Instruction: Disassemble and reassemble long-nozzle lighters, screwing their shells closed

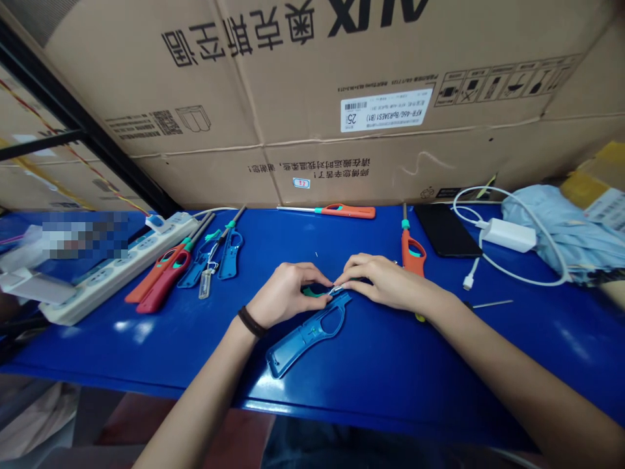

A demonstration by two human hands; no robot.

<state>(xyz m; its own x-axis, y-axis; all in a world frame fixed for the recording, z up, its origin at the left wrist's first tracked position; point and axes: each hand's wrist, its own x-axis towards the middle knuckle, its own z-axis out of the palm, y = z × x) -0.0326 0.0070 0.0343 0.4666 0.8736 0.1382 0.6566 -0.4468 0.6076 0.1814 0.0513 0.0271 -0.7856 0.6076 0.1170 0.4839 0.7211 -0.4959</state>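
The left hand and right hand meet, fingertips pinching a small shiny part (too tiny to make out clearly) near the looped end of a blue lighter shell on a blue table.

Power strip: table's left, 2 lighters beside it
Cardboard box: behind, 1 lighter just in front
Phone: right, left of charger
Casing: before left hand

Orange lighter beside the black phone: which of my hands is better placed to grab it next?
Your right hand, probably: it's nearer the orange lighter, and your left hand would likely have to reach past your right.
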